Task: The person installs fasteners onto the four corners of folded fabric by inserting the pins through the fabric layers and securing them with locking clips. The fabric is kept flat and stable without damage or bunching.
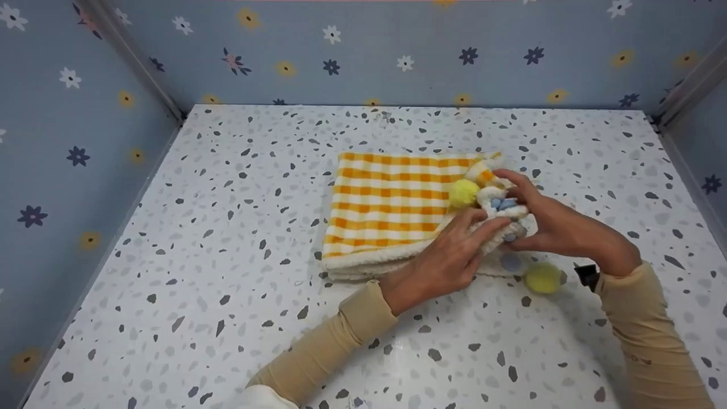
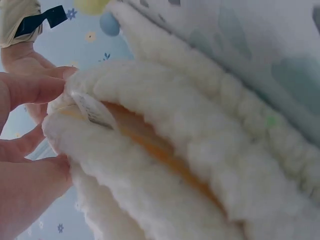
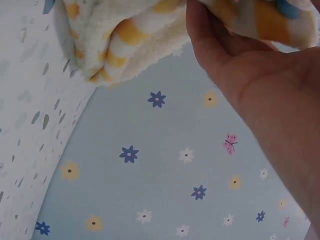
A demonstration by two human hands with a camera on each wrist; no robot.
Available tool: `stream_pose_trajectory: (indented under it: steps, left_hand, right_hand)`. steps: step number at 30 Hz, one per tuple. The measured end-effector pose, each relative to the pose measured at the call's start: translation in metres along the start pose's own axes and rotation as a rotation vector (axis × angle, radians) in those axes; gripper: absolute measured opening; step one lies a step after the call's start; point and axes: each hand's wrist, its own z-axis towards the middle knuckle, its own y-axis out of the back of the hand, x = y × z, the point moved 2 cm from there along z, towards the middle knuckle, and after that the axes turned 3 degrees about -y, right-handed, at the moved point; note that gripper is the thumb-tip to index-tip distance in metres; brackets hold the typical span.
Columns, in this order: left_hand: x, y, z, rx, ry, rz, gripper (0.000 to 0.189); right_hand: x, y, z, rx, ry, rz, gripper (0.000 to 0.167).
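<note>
A folded blanket point(image 1: 392, 199), yellow-and-white checked with a white fleece underside, lies on the table. Its right end is bunched up between both hands. My left hand point(image 1: 446, 255) pinches the fleece edge from the near side; in the left wrist view its fingertips are beside a small white label point(image 2: 94, 111). From the right, my right hand point(image 1: 559, 221) holds the gathered corner, fingers behind and thumb below. Pompoms trim the blanket: a yellow pompom point(image 1: 463, 193) above the hands, another by the near edge, and a pale blue pompom point(image 1: 510, 262) under the bunch.
The speckled white table point(image 1: 227, 227) reaches to flowered blue panels point(image 1: 369, 51) at the back and both sides. A small black piece point(image 1: 586, 275) shows at the right sleeve's cuff.
</note>
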Motion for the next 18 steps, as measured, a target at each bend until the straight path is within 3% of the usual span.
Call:
stream_pose_trajectory:
  steps: [6, 10, 14, 18]
  left_hand:
    - [-0.004, -0.013, -0.003, 0.016, -0.056, -0.078, 0.054]
    - [-0.007, -0.02, -0.007, 0.031, -0.092, -0.091, 0.041]
    - [-0.01, -0.026, -0.01, 0.071, -0.111, -0.075, 0.036]
    - [-0.015, -0.028, -0.012, 0.086, -0.13, 0.01, 0.037]
  right_hand:
    - [-0.006, -0.003, -0.014, 0.087, -0.041, -0.007, 0.102]
    - [-0.009, -0.003, -0.021, 0.126, -0.082, 0.021, 0.087]
    - [-0.009, -0.001, -0.025, 0.126, -0.032, 0.017, 0.064]
    - [-0.008, 0.004, -0.029, 0.121, 0.033, 0.012, 0.048]
